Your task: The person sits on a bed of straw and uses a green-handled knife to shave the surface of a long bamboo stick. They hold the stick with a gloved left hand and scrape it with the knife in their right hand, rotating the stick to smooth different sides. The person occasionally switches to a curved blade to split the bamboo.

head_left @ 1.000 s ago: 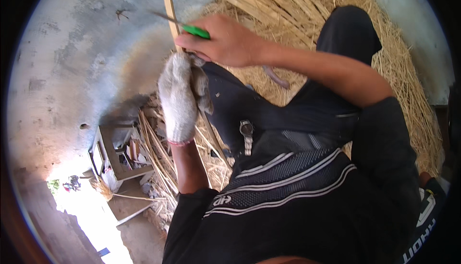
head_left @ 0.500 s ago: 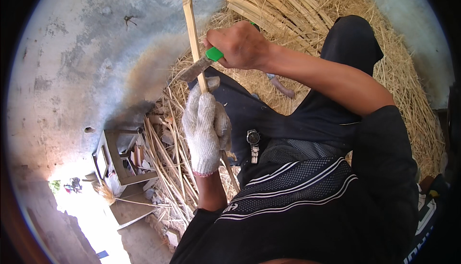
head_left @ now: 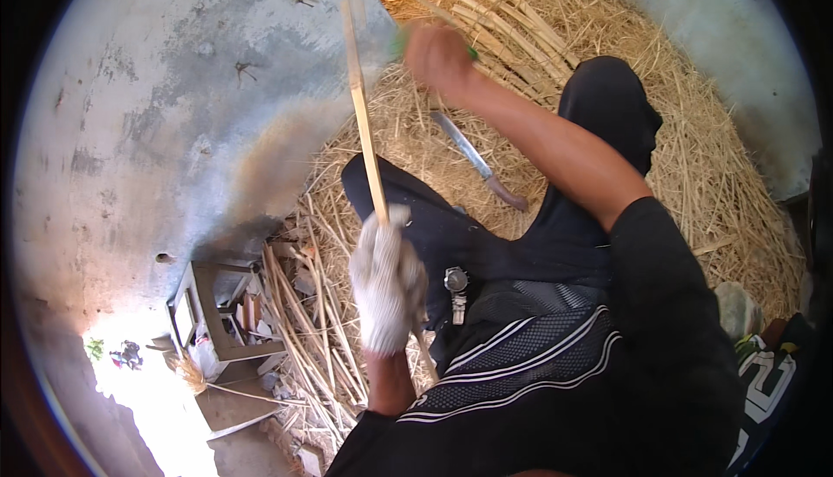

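Note:
My left hand [head_left: 384,282], in a white knitted glove, is closed round the lower part of a pale bamboo strip [head_left: 370,147]. The strip points up and away past my knee, its far end blurred, and a tail of it shows below the glove. Beyond the strip and to its right is my bare right hand [head_left: 438,59], closed on a green-handled knife [head_left: 400,44]. Motion smears this hand, and the blade cannot be made out. On the straw between my legs lies a second knife [head_left: 467,149] with a long blade and a brown handle.
Split bamboo pieces [head_left: 512,39] lie on the straw [head_left: 724,165] ahead. A grey wall [head_left: 200,95] stands at the left. Below it are a wooden frame [head_left: 204,303] with clutter and several long strips [head_left: 299,321]. A wristwatch [head_left: 456,282] rests at my lap.
My right hand has moved the green-handled knife up and away from the strip. The left hand and strip sit slightly lower and further right in view. More of the knife on the straw shows.

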Available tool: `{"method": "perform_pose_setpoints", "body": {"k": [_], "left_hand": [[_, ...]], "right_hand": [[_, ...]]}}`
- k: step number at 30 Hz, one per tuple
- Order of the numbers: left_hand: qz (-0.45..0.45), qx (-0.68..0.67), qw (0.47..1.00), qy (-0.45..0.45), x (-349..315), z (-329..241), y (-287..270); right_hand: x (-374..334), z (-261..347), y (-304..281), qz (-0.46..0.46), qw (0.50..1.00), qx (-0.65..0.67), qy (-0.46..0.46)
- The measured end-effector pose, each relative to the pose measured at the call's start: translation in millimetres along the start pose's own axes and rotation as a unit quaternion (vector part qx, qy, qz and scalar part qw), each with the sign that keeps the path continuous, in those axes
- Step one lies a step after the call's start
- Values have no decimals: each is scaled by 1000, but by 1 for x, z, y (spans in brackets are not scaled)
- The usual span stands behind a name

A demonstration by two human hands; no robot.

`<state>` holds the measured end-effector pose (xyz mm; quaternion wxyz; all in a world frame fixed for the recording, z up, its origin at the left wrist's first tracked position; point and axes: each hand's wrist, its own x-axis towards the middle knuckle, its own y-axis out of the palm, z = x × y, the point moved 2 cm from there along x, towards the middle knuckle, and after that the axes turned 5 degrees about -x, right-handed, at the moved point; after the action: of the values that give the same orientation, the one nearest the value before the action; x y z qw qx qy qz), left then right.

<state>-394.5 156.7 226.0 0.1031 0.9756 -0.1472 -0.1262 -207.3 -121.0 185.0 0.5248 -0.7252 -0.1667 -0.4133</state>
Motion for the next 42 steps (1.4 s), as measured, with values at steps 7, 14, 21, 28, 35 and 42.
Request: {"method": "perform_pose_setpoints", "body": {"k": [7,14,21,28,35,42], "left_hand": [[-51,-22,996,-68,-13,23,-39],[45,41,998,-29,10,14,-49],[129,181,974,-37,24,-1,-26],[37,63,996,58,36,-37,-6],[33,-27,999,7,28,-35,2],[32,-72,997,-22,29,-18,4]], "right_hand": [[30,-28,1,131,897,365,212],[-12,15,-79,359,507,754,214],[-19,27,-120,281,567,770,80],[-41,44,-142,156,781,597,-96],[-64,58,-142,28,820,566,-86],[-60,63,-106,-6,881,470,-49]]}}
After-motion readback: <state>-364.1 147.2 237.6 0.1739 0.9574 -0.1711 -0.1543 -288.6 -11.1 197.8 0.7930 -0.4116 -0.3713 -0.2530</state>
